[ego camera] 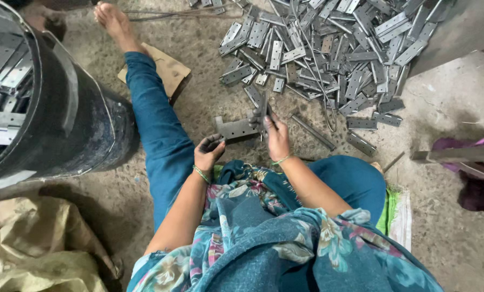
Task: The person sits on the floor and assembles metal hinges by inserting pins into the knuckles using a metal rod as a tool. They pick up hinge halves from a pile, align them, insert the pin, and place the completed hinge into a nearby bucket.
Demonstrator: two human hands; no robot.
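Metal hinge (235, 128) between both hands' fingers (267, 120).

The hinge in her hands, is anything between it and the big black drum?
Yes. The left leg in blue trousers lies between the hinge, held by the left hand and right hand, and the drum. Nothing visible blocks a path above the leg.

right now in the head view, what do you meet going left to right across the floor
black drum → cardboard scrap → left hand → hinge plate held between the hands → right hand → loose rod → pile of hinges → purple cloth
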